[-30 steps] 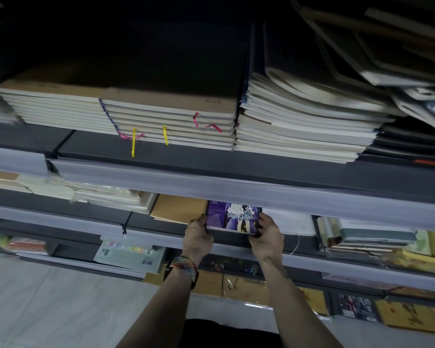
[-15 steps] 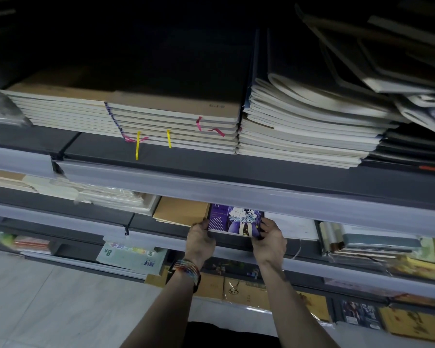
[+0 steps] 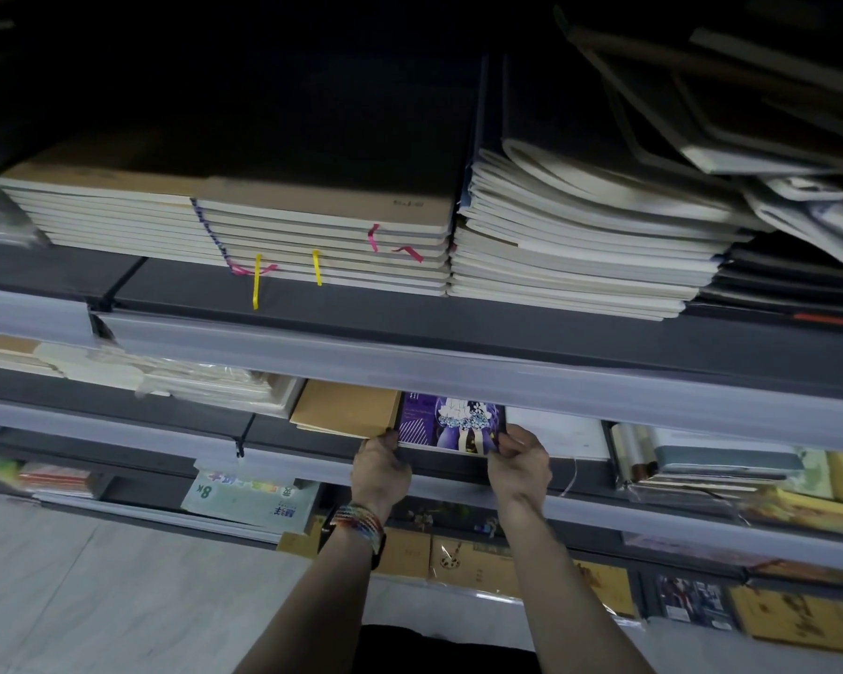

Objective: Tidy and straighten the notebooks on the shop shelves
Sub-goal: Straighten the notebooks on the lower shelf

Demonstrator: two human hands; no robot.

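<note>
Purple notebook (image 3: 451,424) sits on mid shelf just right of the brown kraft pad (image 3: 345,409), left hand (image 3: 379,467) & right hand (image 3: 521,464) each w/ grip pinching a front corner; prob light, thin, bendy, glossy cover—hold both edges.

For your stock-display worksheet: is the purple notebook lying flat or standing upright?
Lying flat: the purple notebook shows its cover face-up, both hands gripping its front corners.
</note>
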